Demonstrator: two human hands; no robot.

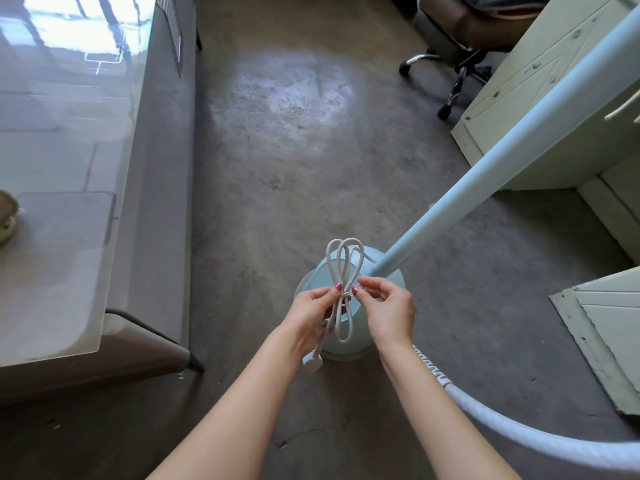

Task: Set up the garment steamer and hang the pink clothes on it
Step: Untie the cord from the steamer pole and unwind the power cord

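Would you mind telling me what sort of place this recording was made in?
Probably a room in a home or small workshop, used partly as an office. A bare concrete floor, a glass-topped table on the left, a wheeled office chair and pale painted cabinets on the right suggest this.

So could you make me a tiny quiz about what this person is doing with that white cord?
1. True or false: the white power cord is still bundled in loops.
2. What does the right hand pinch? A) the plug B) the thin tie round the bundle C) the pole
3. Fill in: the steamer base stands on the ____.

Key:
1. True; the left hand holds the bundle at its middle.
2. B; the plug hangs below the left hand, and the pole rises untouched.
3. Floor.
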